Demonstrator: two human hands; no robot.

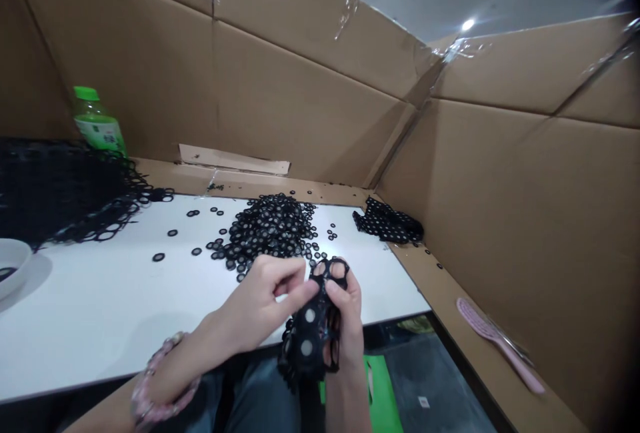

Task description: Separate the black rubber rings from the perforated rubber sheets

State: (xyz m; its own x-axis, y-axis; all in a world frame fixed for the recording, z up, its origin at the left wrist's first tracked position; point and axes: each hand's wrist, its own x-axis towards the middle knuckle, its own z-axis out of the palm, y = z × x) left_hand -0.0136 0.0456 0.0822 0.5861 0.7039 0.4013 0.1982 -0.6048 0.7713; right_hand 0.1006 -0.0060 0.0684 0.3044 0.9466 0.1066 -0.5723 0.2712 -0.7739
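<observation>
My right hand (346, 316) grips a black perforated rubber strip (310, 333) with grey-centred rings in it, and the strip hangs down over the table's front edge. My left hand (265, 293) comes in from the left, its thumb and fingertips pinched against the top of the strip. A pink beaded bracelet (165, 379) circles my left wrist. Beyond my hands lies a heap of small black rings with grey centres (270, 226), with several loose rings scattered around it on the white table (100, 326).
A tangled black punched-out web (65, 193) lies at the table's left, near a white bowl (11, 266) and a green-capped bottle (96, 123). A black perforated piece (387, 221) sits at the far right corner. Cardboard walls (300, 86) surround the table, and a pink comb (493, 343) rests on the cardboard ledge.
</observation>
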